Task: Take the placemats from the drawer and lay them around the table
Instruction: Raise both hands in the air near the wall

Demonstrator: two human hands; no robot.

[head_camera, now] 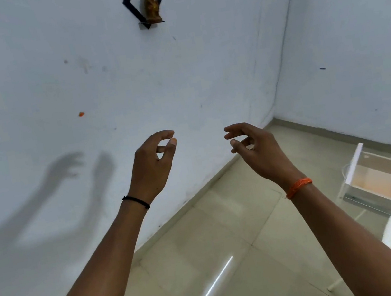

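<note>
Head view: left hand [152, 165], right hand [257, 149] empty.

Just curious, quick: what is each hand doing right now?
Left hand: open, fingers loosely curled, holding nothing.
Right hand: open, fingers loosely curled, holding nothing.

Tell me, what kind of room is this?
Probably a room in a home: white walls, a tiled floor, a small statue on a wall shelf, and an open drawer at the right.
</note>
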